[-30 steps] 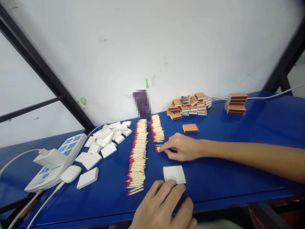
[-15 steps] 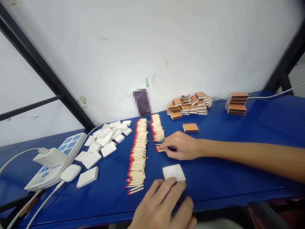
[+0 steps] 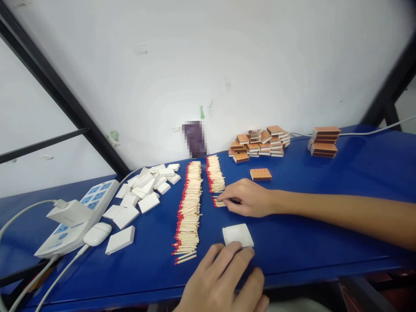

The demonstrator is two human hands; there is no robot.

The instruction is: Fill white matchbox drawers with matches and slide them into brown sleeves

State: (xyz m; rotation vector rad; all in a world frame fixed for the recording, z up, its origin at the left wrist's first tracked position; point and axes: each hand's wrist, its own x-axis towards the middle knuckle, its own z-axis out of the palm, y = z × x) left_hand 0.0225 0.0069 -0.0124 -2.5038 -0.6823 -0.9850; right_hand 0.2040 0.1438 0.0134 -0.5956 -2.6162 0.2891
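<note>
My right hand (image 3: 248, 198) is pinched at the near end of the shorter row of matches (image 3: 216, 175), its thumb and forefinger on the pale sticks of a few matches (image 3: 219, 203) lying just apart from that row. Loosely bent, with fingers apart, my left hand (image 3: 224, 277) rests its fingertips against the near edge of a white matchbox tray (image 3: 238, 234). Whether its thumb touches anything is hidden. A longer row of red-headed matches (image 3: 190, 203) lies left of both hands. One orange matchbox sleeve (image 3: 260, 174) lies beyond my right wrist.
White trays (image 3: 146, 190) are heaped on the left, beside a power strip (image 3: 78, 221) with a charger (image 3: 68, 213) and a white cabled device (image 3: 97, 234). Orange matchbox sleeves (image 3: 260, 145) are piled against the wall, and a stack of matchboxes (image 3: 324, 142) stands farther right.
Hardly anything differs. The whole view has shifted very slightly; both hands keep their places at the matches and the tray.
</note>
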